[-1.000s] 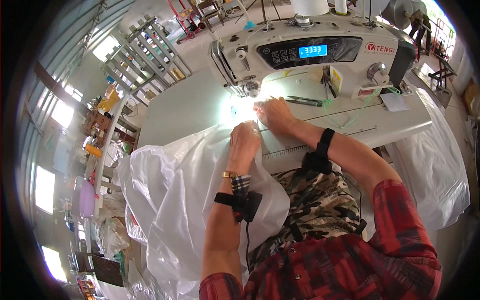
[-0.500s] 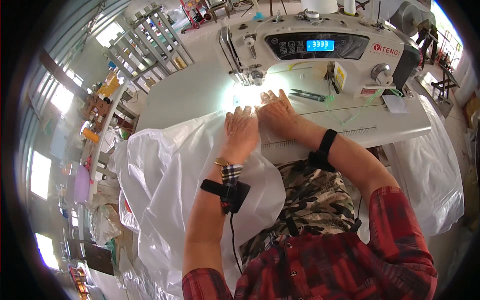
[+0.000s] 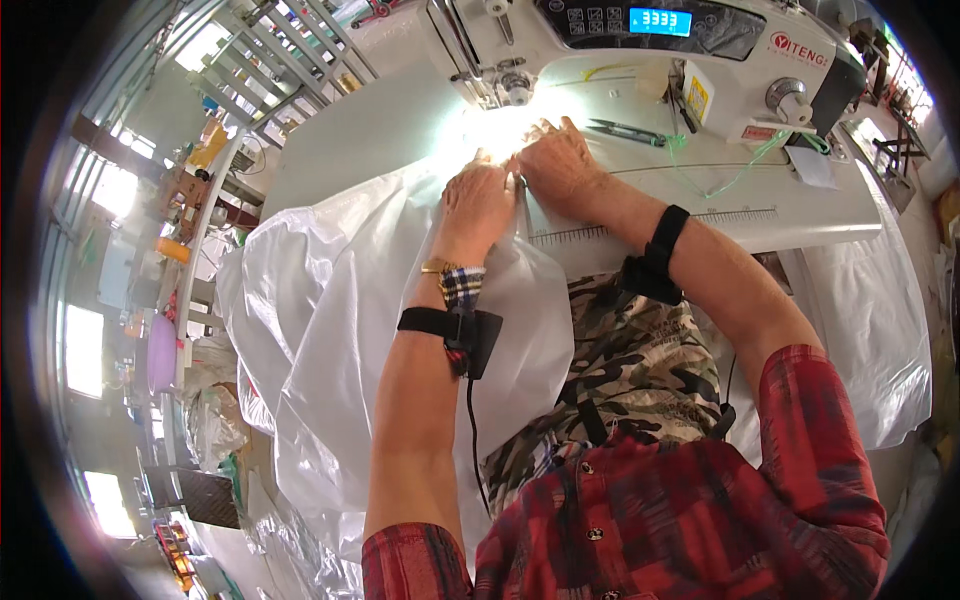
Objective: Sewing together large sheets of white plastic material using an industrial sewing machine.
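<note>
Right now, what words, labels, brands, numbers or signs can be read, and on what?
Described by kind, not copied:
Blue display on the sewing machine: lit digits, readable.
Round red emblem on the machine's right: red lettering beside it, readable; line below too small.
Dark panel: key markings, too small.
Yellow label: too small.
Red plate: too small.
Ruler scale: numbers too small.
Camouflage trousers: print too blurred.

There is room to pass over the desk [image 3: 340, 145] on the left, but a big sewing machine [image 3: 738, 92] stands ahead, a white sheet [image 3: 325, 275] hangs off the near edge, the left hand [image 3: 478, 203] and right hand [image 3: 562, 168] crowd the middle, and a thin dark tool [image 3: 628, 132] lies right.
</note>
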A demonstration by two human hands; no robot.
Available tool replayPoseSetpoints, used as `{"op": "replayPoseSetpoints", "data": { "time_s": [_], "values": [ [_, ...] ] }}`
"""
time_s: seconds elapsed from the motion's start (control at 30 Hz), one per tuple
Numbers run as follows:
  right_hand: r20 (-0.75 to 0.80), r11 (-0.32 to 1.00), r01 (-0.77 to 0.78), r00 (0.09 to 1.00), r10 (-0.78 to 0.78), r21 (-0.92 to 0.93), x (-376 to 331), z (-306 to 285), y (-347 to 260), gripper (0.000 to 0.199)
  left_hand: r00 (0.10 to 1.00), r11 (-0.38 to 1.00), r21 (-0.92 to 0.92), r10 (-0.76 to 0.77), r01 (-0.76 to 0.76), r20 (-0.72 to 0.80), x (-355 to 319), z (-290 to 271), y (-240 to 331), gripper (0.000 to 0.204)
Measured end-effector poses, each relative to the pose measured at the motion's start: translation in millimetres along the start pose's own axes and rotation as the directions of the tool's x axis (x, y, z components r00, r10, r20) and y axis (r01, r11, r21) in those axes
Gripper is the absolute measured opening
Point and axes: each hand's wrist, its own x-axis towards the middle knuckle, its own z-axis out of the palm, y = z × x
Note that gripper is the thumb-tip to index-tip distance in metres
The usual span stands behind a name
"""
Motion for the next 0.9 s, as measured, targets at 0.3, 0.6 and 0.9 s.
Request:
{"op": "replayPoseSetpoints", "data": {
  "time_s": [0.3,0.6,0.9],
  "values": [
    [0.101,0.993,-0.085,0.992,0.077,0.085,1,3,1,0.024,0.995,0.994,-0.061,0.087,-0.09,-0.038,10,13,-16,0.023],
    [0.047,0.948,-0.012,0.999,-0.003,0.319,-55,-16,-16,0.028,0.97,0.936,-0.277,-0.178,0.219,0.165,15,-10,-11,0.026],
    [0.303,0.158,-0.347,0.921,0.246,0.925,-188,-9,-82,0.036,0.975,0.859,-0.503,-0.185,0.1,-0.123,-189,-57,74,0.026]
  ]
}}
